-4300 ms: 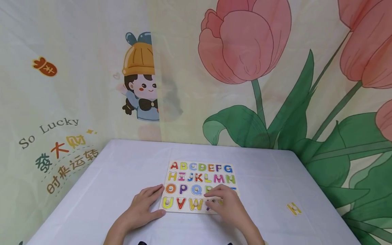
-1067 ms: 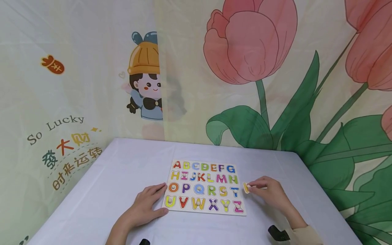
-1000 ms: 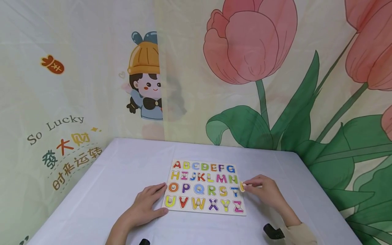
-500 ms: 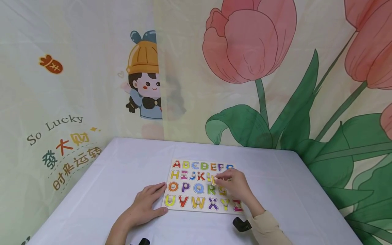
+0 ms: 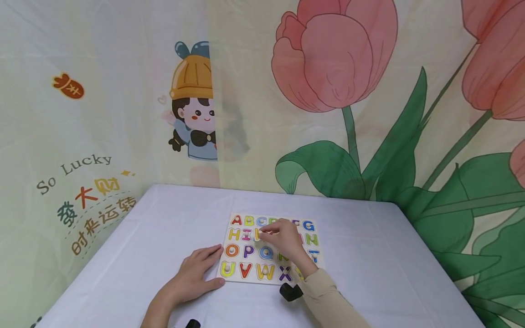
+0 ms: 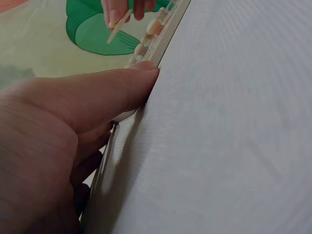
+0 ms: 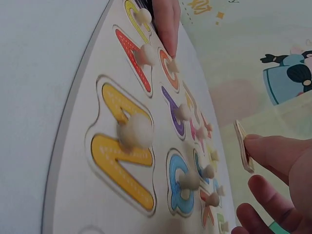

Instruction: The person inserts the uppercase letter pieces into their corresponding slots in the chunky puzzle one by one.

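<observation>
A wooden alphabet puzzle board (image 5: 255,260) with knobbed letters lies on the white-covered table. My right hand (image 5: 285,239) is over its second row, pinching a small yellow letter puzzle piece (image 5: 257,234) between thumb and fingertips. In the right wrist view this piece (image 7: 242,146) shows nearly edge-on, raised off the board. My left hand (image 5: 190,278) rests at the board's left side, fingers extended along the edge and thumb at the near corner. The left wrist view shows that thumb (image 6: 126,87) against the board's edge. Several letters are hidden behind my right hand.
Knobs stand up from the letters, such as the large yellow W (image 7: 105,151). A black device (image 5: 290,292) sits by my right sleeve (image 5: 328,296). Behind the white tablecloth (image 5: 369,255) hangs a curtain with tulips (image 5: 336,59) and a cartoon figure (image 5: 193,114).
The yellow H piece lay on the table at the right, then my right hand picked it up and carried it left over the board. My left hand stays at the board's edge.
</observation>
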`<state>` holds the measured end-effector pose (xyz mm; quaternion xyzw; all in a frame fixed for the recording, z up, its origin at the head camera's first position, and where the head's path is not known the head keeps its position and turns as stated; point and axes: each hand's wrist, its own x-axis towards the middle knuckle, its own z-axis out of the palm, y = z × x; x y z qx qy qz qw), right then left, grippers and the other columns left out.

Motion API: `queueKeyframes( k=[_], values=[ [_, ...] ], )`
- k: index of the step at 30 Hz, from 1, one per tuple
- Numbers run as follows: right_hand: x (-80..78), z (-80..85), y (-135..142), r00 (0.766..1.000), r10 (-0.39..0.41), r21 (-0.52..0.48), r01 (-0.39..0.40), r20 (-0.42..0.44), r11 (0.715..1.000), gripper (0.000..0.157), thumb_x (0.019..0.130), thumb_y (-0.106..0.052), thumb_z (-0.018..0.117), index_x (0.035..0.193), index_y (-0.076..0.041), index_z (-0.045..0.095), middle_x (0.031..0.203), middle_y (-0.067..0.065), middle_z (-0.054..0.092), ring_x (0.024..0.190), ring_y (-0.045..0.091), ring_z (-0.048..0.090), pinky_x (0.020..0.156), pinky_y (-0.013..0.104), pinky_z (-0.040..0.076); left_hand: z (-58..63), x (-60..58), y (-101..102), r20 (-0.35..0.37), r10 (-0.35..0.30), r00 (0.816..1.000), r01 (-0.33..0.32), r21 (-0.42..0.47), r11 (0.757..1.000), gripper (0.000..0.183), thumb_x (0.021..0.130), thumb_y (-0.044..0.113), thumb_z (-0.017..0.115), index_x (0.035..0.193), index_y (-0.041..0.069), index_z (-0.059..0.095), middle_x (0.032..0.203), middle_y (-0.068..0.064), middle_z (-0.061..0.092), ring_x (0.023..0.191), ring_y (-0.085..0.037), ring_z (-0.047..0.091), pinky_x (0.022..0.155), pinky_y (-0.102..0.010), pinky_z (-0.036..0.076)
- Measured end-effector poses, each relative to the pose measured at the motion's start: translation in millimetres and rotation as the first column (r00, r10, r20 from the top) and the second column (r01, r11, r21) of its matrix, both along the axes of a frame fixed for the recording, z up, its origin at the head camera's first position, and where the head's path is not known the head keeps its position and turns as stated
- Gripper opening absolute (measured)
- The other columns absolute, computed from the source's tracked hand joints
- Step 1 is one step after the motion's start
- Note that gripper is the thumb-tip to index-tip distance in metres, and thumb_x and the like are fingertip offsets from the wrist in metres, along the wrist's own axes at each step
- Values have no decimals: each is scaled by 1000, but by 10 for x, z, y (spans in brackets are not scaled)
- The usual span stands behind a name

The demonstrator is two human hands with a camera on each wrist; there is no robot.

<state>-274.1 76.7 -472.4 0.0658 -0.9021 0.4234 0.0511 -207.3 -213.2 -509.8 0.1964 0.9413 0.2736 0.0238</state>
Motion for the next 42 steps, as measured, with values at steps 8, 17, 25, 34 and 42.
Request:
queueKeyframes(
  k=[8,17,25,34,42],
  values=[
    [-92,-33,-359,999,17,2,-17,-35,1000,9,90,-24,87,98,-19,87,98,2,68,91,19,54,76,33,44,-21,12,-21,-15,-1,1000,1,-3,1000,89,90,58,77,162,14,47,167,-2,43,151,-31,38,117,-63,33],
    [-117,-84,-653,1000,-12,-1,12,3,1000,10,89,-26,88,97,-20,88,99,0,64,88,14,52,74,31,45,-51,27,-32,-24,-2,1000,2,-4,1000,88,91,58,76,161,13,48,166,-2,44,150,-32,38,116,-64,33],
    [-136,-132,-808,993,-90,-28,93,77,995,7,88,-30,89,93,-27,87,94,-6,61,90,15,52,72,33,41,-47,14,-25,-11,3,1000,-3,-8,1000,89,90,60,77,161,15,48,166,-1,44,151,-31,38,116,-64,33],
    [-190,-218,-856,986,-160,17,159,40,987,5,85,-33,91,87,-31,86,88,-11,67,94,17,53,89,44,42,-17,-5,-7,5,3,1000,-3,-12,1000,89,90,59,77,162,15,48,167,0,43,152,-31,37,117,-64,32],
    [-195,-284,-895,983,-180,57,182,-43,982,4,84,-32,90,84,-29,86,88,-9,67,98,21,55,99,52,40,-18,-4,-3,-14,-9,1000,9,-11,1000,88,91,58,77,161,14,48,166,-2,44,151,-32,38,116,-64,33]
  ],
)
